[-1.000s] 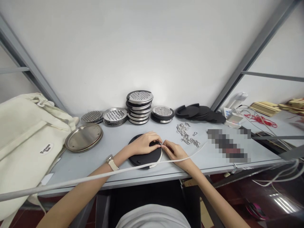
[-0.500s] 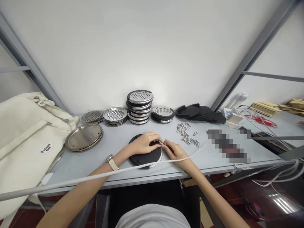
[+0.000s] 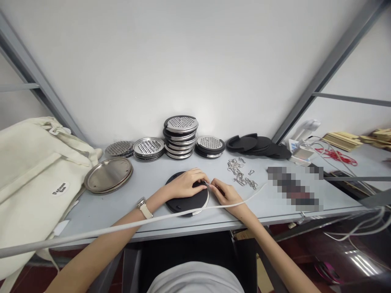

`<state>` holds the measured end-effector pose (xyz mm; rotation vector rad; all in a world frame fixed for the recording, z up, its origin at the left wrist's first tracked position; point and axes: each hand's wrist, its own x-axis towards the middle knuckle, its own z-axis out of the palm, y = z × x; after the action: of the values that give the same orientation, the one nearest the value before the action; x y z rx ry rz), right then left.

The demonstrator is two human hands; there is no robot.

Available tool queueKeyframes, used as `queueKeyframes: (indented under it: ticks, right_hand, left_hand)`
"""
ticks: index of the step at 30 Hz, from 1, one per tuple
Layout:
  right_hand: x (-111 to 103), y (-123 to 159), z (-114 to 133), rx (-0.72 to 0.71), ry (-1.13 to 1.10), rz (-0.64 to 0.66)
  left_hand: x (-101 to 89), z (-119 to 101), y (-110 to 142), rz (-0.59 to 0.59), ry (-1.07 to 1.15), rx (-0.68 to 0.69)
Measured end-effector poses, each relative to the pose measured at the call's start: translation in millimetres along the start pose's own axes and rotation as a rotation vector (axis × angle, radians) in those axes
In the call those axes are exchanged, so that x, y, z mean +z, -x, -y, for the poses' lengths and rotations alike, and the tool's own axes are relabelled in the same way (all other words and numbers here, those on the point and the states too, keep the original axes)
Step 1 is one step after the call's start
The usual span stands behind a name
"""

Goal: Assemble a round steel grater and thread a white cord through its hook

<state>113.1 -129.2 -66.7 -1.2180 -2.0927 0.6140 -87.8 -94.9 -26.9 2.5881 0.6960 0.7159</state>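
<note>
A black round holder (image 3: 189,202) with a pale metal disc along its right rim lies on the table in front of me. My left hand (image 3: 187,183) rests over its top, the thumb and fingers closed at its right edge. At that same edge my right hand (image 3: 225,192) pinches, fingertips together, on a small metal clip (image 3: 207,184) that is mostly covered by fingers. Loose metal clips (image 3: 240,171) are scattered behind and to the right of my right hand.
Along the wall stand round graters (image 3: 148,146), a tall grater stack (image 3: 181,136), a shorter stack (image 3: 210,146) and black holders (image 3: 253,143). Plain metal discs (image 3: 108,175) and a cream bag (image 3: 39,179) are at left. A white cable (image 3: 110,230) crosses in front.
My right fingertips have drawn slightly right, away from the left ones, showing a bit more of the metal between them. The holder stays in place.
</note>
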Motion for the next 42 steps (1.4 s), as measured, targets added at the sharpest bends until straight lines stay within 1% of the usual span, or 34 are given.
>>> queueKeyframes:
  ticks: [7,25,34,38,42]
  right_hand:
    - [3.2,-2.0,1.9,-0.039,0.032,0.006]
    - [3.9,0.2,3.6,-0.015,0.066,-0.013]
    - [1.7,1.0,0.1,0.032,0.024,-0.034]
    - [2.3,-0.1,0.3,0.017,0.027,-0.015]
    - [5.4,-3.6,4.1,-0.032,0.063,-0.003]
  left_hand:
    - [0.4,-0.5,-0.8,-0.03,0.011,-0.002]
    - [0.4,2.5,-0.6,-0.031,0.13,-0.093]
    - [0.8,3.6,-1.5,-0.008,0.152,-0.099]
    - [0.1,2.1,-1.2,-0.015,0.129,-0.071]
    - [-0.4,-0.2,-1.3,-0.046,0.097,-0.059]
